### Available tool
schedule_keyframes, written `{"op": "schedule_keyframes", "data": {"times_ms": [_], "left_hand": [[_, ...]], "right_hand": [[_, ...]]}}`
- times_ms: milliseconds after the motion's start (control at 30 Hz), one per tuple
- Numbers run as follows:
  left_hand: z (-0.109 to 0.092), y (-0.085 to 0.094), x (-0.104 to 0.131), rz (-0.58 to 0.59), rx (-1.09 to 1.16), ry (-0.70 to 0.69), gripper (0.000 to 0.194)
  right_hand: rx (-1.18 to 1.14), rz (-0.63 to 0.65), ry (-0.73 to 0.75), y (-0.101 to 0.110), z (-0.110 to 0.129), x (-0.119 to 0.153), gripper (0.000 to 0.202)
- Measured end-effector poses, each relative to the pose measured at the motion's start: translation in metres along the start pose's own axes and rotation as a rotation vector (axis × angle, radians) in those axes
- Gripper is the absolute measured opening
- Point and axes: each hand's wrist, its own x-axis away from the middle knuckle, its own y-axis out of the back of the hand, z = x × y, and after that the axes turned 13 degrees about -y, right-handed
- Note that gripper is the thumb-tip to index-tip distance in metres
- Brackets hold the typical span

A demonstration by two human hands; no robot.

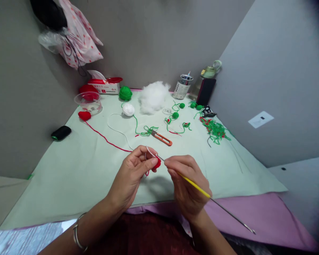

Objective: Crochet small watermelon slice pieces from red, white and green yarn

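My left hand (134,173) pinches a small red crochet piece (157,163) between thumb and fingers, with white yarn (150,151) passing over the index finger. My right hand (188,180) is closed around a crochet hook (195,185) with a yellow grip and a metal shaft at both ends. The hook's near tip meets the top of the red piece; whether a loop sits on it is too small to tell. Red yarn (106,141) runs from a small red ball (84,115) to my left hand. The white strand leads back to a white yarn ball (128,109).
Orange thread snips (161,138) lie ahead of my hands, beside green yarn ends. Fibre stuffing (154,97), a green yarn ball (125,93), a clear tub (88,104), a pen jar (183,86) and a phone (206,92) stand farther back. Yarn scraps (215,131) lie right.
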Motion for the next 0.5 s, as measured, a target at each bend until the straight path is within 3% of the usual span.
{"op": "schedule_keyframes", "data": {"times_ms": [167,500], "left_hand": [[0.0042,-0.0001,-0.0012,0.006,0.077,0.062,0.014],[0.0018,0.0028,-0.0003,-0.010,0.079,0.097,0.022]], "right_hand": [[-0.052,-0.026,-0.037,-0.0025,-0.0030,0.0010,0.029],[-0.335,-0.067,-0.307,-0.0032,-0.0095,-0.0028,0.018]]}}
